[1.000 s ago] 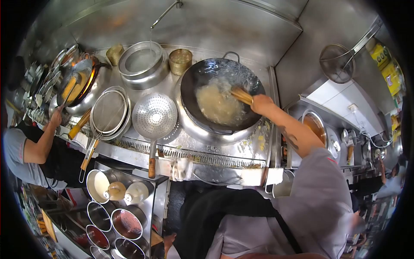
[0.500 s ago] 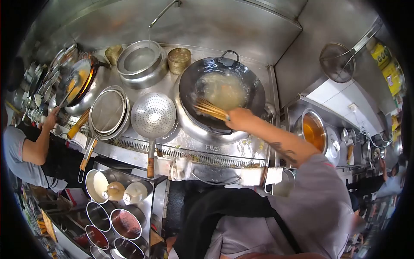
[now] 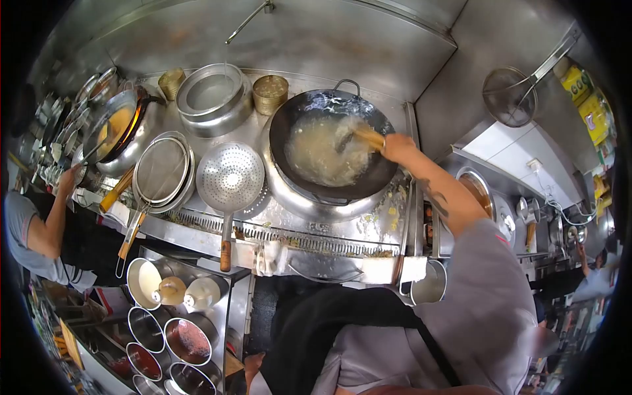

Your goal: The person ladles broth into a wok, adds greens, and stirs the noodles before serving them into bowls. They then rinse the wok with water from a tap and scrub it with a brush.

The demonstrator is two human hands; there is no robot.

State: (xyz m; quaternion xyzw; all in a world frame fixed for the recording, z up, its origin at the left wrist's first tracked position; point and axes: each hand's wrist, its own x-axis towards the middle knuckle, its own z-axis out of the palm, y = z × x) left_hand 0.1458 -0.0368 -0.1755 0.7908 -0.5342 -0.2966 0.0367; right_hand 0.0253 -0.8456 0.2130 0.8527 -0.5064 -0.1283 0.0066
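Note:
My right hand (image 3: pixel 398 149) is closed around the handle of a bamboo wok brush (image 3: pixel 370 138). The brush's far end is blurred over cloudy, foaming water on the right side of a black wok (image 3: pixel 296 178). That wok sits on a round steel burner ring and has a loop handle at the back. At the bottom edge a small patch of my left hand (image 3: pixel 253 367) shows beside the apron; its fingers cannot be made out. Left of the wok lies a perforated ladle strainer (image 3: pixel 230 176) with a wooden grip.
Behind stand a steel pot with a basin (image 3: pixel 214 95) under a spout and a tin (image 3: pixel 270 95). Stacked mesh strainers (image 3: pixel 160 170) lie further left. Below are sauce containers (image 3: pixel 187 340) and bottles. A co-worker (image 3: pixel 43 227) works at another wok (image 3: pixel 115 128). A mesh skimmer (image 3: pixel 510 97) hangs right.
My right hand has swept the brush from the wok's front left to its right side. The water is now more stirred and spread out.

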